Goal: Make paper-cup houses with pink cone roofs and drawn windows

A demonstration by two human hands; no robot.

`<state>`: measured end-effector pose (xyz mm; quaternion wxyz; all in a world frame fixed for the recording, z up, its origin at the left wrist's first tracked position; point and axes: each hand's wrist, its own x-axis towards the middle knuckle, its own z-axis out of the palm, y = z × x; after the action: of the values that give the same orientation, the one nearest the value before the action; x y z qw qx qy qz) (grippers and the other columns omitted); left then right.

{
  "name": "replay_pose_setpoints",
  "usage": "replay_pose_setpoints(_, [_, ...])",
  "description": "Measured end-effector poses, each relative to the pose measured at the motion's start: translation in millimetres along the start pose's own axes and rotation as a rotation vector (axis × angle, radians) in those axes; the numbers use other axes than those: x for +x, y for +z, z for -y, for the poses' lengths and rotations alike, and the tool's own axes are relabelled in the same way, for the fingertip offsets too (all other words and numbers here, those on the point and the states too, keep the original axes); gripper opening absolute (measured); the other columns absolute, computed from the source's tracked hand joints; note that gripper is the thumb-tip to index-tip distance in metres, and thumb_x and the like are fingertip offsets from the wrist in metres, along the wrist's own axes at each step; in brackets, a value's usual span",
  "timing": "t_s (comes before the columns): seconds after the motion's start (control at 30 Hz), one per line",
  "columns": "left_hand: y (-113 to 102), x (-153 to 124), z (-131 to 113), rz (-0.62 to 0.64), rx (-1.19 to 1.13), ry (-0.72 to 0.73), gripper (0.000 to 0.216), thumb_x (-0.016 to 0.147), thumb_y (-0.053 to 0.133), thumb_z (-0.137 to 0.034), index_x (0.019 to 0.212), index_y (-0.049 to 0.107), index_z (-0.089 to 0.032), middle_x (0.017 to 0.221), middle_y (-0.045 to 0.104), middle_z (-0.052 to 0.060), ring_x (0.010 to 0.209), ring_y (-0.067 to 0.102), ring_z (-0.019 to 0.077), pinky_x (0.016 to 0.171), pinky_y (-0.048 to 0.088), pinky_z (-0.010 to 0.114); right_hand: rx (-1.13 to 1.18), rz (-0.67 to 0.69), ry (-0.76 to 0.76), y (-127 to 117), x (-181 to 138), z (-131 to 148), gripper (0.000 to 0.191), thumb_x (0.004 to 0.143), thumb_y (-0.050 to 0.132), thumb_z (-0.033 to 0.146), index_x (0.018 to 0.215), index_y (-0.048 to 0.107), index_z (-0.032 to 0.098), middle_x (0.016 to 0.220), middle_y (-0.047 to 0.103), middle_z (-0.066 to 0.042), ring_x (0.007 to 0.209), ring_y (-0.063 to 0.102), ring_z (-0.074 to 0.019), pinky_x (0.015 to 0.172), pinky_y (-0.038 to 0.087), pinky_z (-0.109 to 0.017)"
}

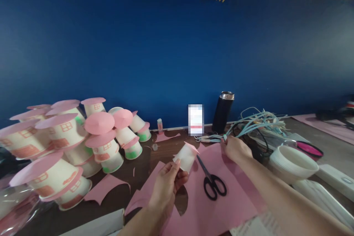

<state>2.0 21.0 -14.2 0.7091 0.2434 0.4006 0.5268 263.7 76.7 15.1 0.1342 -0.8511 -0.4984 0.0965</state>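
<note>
My left hand is closed around a small white paper cup held tilted, with pink paper on its upper end. My right hand reaches to the far edge of a large pink paper sheet, beside a bundle of pale blue cables. Its fingertips are drawn together at a pale blue end; what they grip, if anything, is hidden. Black-handled scissors lie on the sheet between my hands, blades pointing away. Cut pink paper scraps lie left of my left hand.
At left stand several stacked paper-cup houses with pink roofs. Against the blue wall are a glue stick, a lit phone screen and a black bottle. White bowls sit right of my right forearm.
</note>
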Motion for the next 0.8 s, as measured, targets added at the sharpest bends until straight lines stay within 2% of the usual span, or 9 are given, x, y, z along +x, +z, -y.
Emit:
replay_pose_setpoints(0.23, [4, -4, -2, -0.016, 0.025, -0.058, 0.014, 0.088, 0.063, -0.020, 0.079, 0.062, -0.010, 0.065, 0.064, 0.004, 0.058, 0.063, 0.0106, 0.056, 0.058, 0.019, -0.041, 0.019, 0.055, -3, 10, 0, 0.032, 0.094, 0.060, 0.032, 0.123, 0.058, 0.018, 0.125, 0.061, -0.009, 0.103, 0.064, -0.0215, 0.086, 0.055, -0.042])
replay_pose_setpoints(0.37, [6, -3, -2, -0.035, 0.042, -0.081, 0.012, 0.092, 0.056, -0.018, 0.084, 0.062, -0.011, 0.071, 0.067, 0.007, 0.060, 0.066, 0.0112, 0.059, 0.058, 0.021, -0.015, -0.025, 0.045, -12, 7, 4, 0.032, 0.095, 0.060, 0.032, 0.124, 0.058, 0.018, 0.125, 0.061, -0.008, 0.103, 0.064, -0.0214, 0.086, 0.055, -0.042])
replay_pose_setpoints(0.47, [5, -2, 0, -0.058, 0.109, -0.113, 0.015, 0.092, 0.054, -0.019, 0.081, 0.061, -0.010, 0.067, 0.068, 0.009, 0.054, 0.065, 0.0126, 0.054, 0.057, 0.022, 0.044, -0.140, -0.019, -23, -3, 11, 0.029, 0.095, 0.058, 0.035, 0.119, 0.060, 0.019, 0.120, 0.063, -0.007, 0.099, 0.065, -0.0200, 0.084, 0.055, -0.040])
replay_pose_setpoints(0.5, [4, -1, 1, -0.062, 0.139, -0.118, 0.015, 0.091, 0.055, -0.019, 0.082, 0.061, -0.010, 0.064, 0.068, 0.009, 0.051, 0.065, 0.0128, 0.052, 0.056, 0.022, 0.073, -0.199, -0.041, -27, -8, 14, 0.026, 0.095, 0.057, 0.038, 0.112, 0.063, 0.019, 0.113, 0.066, -0.006, 0.095, 0.065, -0.0191, 0.082, 0.054, -0.039])
replay_pose_setpoints(0.57, [3, 0, 1, -0.068, 0.197, -0.107, 0.010, 0.088, 0.060, -0.018, 0.084, 0.062, -0.009, 0.062, 0.068, 0.009, 0.048, 0.064, 0.0135, 0.049, 0.055, 0.023, 0.142, -0.336, -0.099, -36, -19, 21, 0.026, 0.095, 0.051, 0.044, 0.092, 0.065, 0.022, 0.103, 0.068, -0.005, 0.092, 0.064, -0.0234, 0.074, 0.049, -0.036])
replay_pose_setpoints(0.67, [1, 1, 0, -0.078, 0.267, -0.059, 0.009, 0.080, 0.067, -0.014, 0.088, 0.063, -0.011, 0.062, 0.069, 0.007, 0.051, 0.067, 0.0168, 0.050, 0.057, 0.026, 0.283, -0.501, -0.172, -47, -34, 30, 0.019, 0.090, 0.054, 0.041, 0.089, 0.063, 0.024, 0.103, 0.068, -0.005, 0.089, 0.064, -0.0240, 0.071, 0.043, -0.033])
replay_pose_setpoints(0.73, [0, 3, -1, -0.095, 0.302, -0.022, 0.013, 0.077, 0.069, -0.011, 0.087, 0.062, -0.013, 0.063, 0.070, 0.007, 0.054, 0.068, 0.0187, 0.051, 0.057, 0.028, 0.408, -0.553, -0.203, -52, -43, 35, 0.017, 0.086, 0.058, 0.040, 0.090, 0.063, 0.024, 0.099, 0.069, -0.005, 0.079, 0.064, -0.0209, 0.072, 0.042, -0.032])
replay_pose_setpoints(0.8, [-2, 6, -1, -0.118, 0.333, 0.015, 0.016, 0.074, 0.069, -0.008, 0.086, 0.061, -0.014, 0.063, 0.070, 0.006, 0.055, 0.069, 0.0194, 0.051, 0.057, 0.029, 0.561, -0.542, -0.215, -55, -51, 37, 0.021, 0.085, 0.059, 0.043, 0.088, 0.063, 0.023, 0.088, 0.070, -0.004, 0.066, 0.064, -0.0175, 0.068, 0.044, -0.031])
